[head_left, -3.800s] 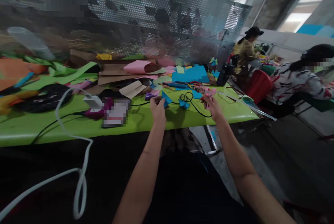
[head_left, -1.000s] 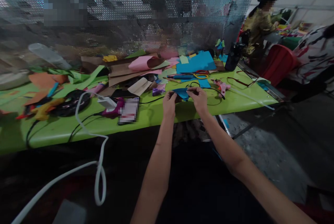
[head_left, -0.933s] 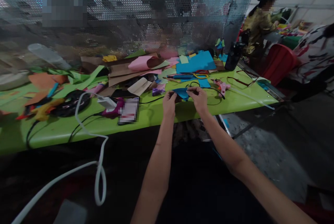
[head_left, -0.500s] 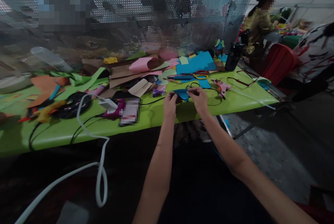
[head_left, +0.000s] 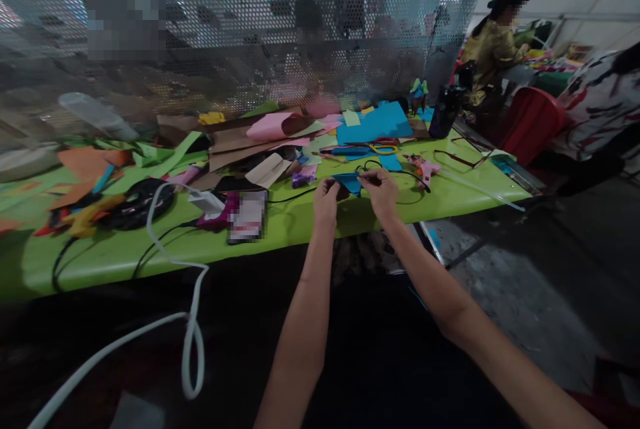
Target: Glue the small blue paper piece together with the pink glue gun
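A small piece of blue paper (head_left: 349, 182) is stretched between my two hands, just above the front part of the green-covered table (head_left: 290, 226). My left hand (head_left: 327, 197) pinches its left end with thumb and fingers. At the right end, my right hand (head_left: 382, 190) has the paper between thumb and fingertips. Whether the paper is folded or curved I cannot make out fully. A pink glue gun (head_left: 429, 168) lies to the right of my right hand, and a crumpled purple scrap (head_left: 304, 177) lies left of the paper.
Scissors (head_left: 384, 147) with yellow and red handles lie behind my hands near a blue sheet (head_left: 375, 122). Glasses (head_left: 463, 159) rest at the right, a phone (head_left: 247, 216) at the left. A white cable (head_left: 195, 322) hangs off the front edge. A person (head_left: 495, 49) sits far right.
My hands keep hold of the blue paper in almost the same place. The view has shifted very slightly; nothing was picked up or let go.
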Action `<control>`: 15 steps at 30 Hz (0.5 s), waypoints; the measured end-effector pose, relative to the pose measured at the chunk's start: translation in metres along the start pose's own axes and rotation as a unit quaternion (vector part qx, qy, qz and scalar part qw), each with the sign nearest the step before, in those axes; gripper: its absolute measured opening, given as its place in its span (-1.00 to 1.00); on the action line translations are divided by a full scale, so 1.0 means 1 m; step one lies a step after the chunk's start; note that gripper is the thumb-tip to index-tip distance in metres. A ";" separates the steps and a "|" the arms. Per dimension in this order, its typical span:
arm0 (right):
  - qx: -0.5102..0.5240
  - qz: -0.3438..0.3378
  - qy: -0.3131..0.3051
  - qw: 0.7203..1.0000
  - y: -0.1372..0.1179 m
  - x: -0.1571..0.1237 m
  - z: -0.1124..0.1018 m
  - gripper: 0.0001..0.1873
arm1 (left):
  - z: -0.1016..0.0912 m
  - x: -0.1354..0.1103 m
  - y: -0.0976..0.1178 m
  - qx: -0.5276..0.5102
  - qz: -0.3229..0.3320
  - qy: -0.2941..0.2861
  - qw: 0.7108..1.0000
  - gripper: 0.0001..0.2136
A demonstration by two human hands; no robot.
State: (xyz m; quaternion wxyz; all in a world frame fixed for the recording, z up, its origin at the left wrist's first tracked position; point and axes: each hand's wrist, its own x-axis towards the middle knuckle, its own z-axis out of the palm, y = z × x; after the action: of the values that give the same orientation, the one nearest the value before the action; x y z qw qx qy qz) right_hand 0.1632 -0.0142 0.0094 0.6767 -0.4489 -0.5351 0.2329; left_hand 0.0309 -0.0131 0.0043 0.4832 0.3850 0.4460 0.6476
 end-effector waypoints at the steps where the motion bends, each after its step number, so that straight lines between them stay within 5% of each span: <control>1: 0.001 0.002 0.003 1.000 0.000 0.000 0.000 -0.77 | 0.000 0.000 0.000 0.000 -0.002 0.001 1.000 -0.82; 15: 0.019 0.036 -0.003 0.999 0.008 0.001 0.001 -0.77 | -0.006 0.005 -0.007 -0.005 0.004 -0.020 1.000 -0.80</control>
State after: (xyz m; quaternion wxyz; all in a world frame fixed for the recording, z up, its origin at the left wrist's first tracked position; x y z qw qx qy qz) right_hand 0.1638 -0.0094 0.0032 0.6748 -0.4542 -0.5162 0.2683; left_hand 0.0263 -0.0084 -0.0038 0.4910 0.3974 0.4318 0.6439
